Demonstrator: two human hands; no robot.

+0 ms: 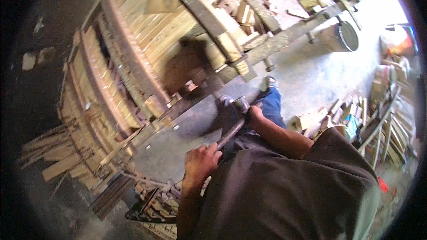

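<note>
The hammer (pixel 231 132) sits in the person's two hands, just off the near edge of the wooden rack (pixel 289 35) and apart from it as far as can be seen. It looks heavy and stiff, with most of the weight likely in the blocky head (pixel 241 105); the shaft seems hard to break but perhaps slick where worn. A sound hold would be one fist close under the head and one lower down. The right hand (pixel 256 115) is curled round the shaft just beneath the head, nearer the rack; the left hand (pixel 201 164) is wrapped round the lower shaft, farther back from the rack.

Counting outward: one hammer, two hands, one shoe (pixel 271 81) and one blue trouser leg (pixel 272 104) near the rack's edge. The rack has more than five crossing bars (pixel 198 13) over pale boards (pixel 138 0), too many to count. One bucket (pixel 340 38) is beside the rack's right end. At least three heaps of wood offcuts show: one seen between the rack's bars (pixel 242 13), one well right of the rack (pixel 311 119), with one bluish wrapper (pixel 351 124) in it, and one below the rack's left end (pixel 169 198).
</note>
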